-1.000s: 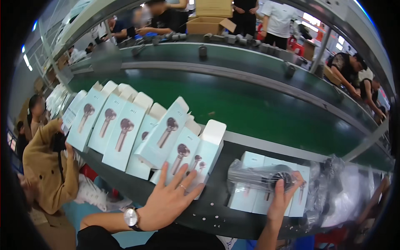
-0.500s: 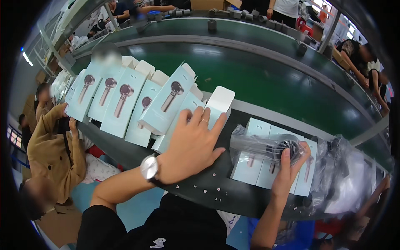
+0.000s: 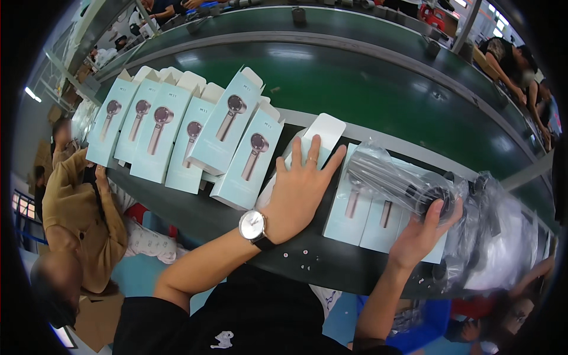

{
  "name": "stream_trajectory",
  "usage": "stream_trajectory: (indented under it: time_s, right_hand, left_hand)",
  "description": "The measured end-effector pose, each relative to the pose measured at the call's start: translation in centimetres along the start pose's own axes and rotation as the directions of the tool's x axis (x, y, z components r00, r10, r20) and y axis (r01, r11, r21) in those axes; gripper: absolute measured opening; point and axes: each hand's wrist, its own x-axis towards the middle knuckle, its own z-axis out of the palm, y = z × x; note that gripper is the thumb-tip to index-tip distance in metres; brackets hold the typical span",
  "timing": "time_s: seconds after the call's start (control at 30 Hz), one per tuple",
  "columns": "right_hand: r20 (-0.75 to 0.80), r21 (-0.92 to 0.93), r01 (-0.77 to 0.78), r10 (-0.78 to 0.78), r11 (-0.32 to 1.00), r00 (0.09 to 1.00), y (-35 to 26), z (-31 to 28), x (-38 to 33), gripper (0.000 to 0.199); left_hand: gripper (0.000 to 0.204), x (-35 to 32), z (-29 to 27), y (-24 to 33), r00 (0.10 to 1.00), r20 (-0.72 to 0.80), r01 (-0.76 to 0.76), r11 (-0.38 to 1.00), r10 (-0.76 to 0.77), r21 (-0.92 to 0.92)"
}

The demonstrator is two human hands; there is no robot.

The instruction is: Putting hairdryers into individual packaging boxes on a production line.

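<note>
Boxes (image 3: 177, 133) in pale blue-green, each printed with a picture of a handheld device, lie fanned in an overlapping row on the dark bench (image 3: 195, 213) at the far left, their top flaps open. A second ago that row sat farther from the person's view and the left hand (image 3: 299, 189) lay low on the bench edge below it; now the hand has travelled up and to the right. It lies palm down, fingers spread, flat on one more box (image 3: 319, 139) whose white flap stands open just past the fingertips. Nothing is pinched here: the hand presses, it does not clasp. A wristwatch (image 3: 253, 226) with a pale face sits on that wrist.

Further right, more boxes (image 3: 370, 219) of the same kind lie flat side by side. Across them rests a dark device sealed in a clear plastic bag (image 3: 393, 180), and the right hand (image 3: 423, 234) is wrapped around its round end, thumb and fingers closed on it through the film, much as it was a second ago. A heap of crumpled clear bags (image 3: 503, 236) fills the right end of the bench.

Judging by the shift, the left hand has gone from reaching to steadying an open box, while the bagged device waits in the right hand beside it. Behind all this runs a green conveyor belt (image 3: 355, 83).
</note>
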Motion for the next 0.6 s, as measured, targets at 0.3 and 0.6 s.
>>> stream_trajectory:
  time_s: [0.3,0.6]
  right_hand:
    - [-0.198,0.33,0.094,-0.029,0.939,0.98,-2.0,-1.1,0.8,0.044]
    - [0.518,0.514,-0.392,0.088,0.763,0.851,-8.3,-11.4,4.4,0.041]
  left_hand:
    - [0.099,-4.2,-6.8,-2.7,0.951,0.225,0.173,-0.238,-0.211,-0.956]
    - [0.112,-12.8,5.5,-1.5,0.881,0.132,0.472,-0.822,0.455,-0.318]
